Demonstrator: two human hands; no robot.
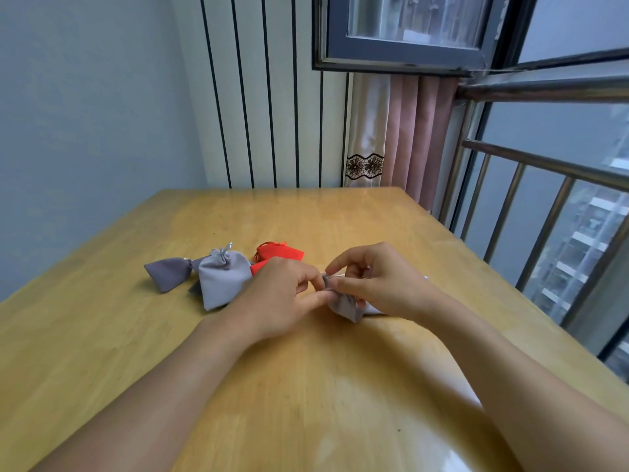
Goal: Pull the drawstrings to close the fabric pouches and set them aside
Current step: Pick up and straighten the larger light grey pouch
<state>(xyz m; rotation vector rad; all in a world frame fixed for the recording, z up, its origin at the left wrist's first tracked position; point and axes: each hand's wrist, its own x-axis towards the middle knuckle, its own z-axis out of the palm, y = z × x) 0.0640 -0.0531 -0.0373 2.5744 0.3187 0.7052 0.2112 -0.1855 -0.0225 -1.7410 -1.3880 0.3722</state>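
A small grey fabric pouch [343,306] lies on the wooden table [306,386] between my hands. My left hand [282,294] pinches its gathered top from the left. My right hand [377,281] pinches the same top from the right, with a thin pale drawstring [335,275] showing between the fingers. Left of my hands lies a pile of pouches: a light grey one [223,279] with its cord tied, a darker grey one [168,272] cinched shut, and an orange one [279,252] behind. Another orange piece [257,266] peeks out beside my left hand.
The table's right edge runs along a metal railing [531,212] and window. A striped wall panel [272,97] and pink curtain [415,137] stand behind the far edge. Bare wood stretches in front of my forearms.
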